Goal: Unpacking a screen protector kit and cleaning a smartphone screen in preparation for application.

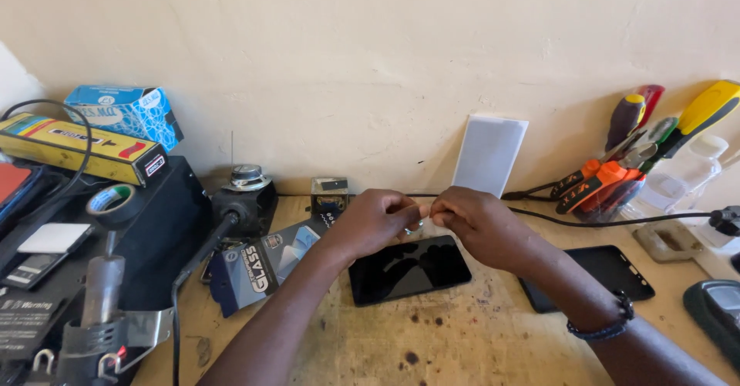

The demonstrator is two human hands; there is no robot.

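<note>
Behind everything, a plain cream wall (370,62) is seen, and a worn, stained wooden bench (432,340) is spread below it. The left hand (372,220) and the right hand (476,223) are brought together fingertip to fingertip just above a black phone (408,269), which is laid flat near the middle of the bench. Something very small seems to be pinched between the fingertips, but what it is cannot be made out; only a tiny pale glint is visible at the meeting point. Both sets of fingers are closed tight around that spot.

A second dark phone (609,272) is laid to the right, partly covered by the right forearm, on which a dark beaded bracelet (609,324) is worn. A white flat card (489,155) is leaned against the wall. Screwdrivers and pliers (632,155) are stacked in the right corner, their tips hidden. A black cable (617,218) is run along the bench. At the left, a screen-protector packet (258,266), a tape roll (114,201), a yellow box (77,147) and a blue box (127,112) are seen; the equipment below them is cut off by the edge.
</note>
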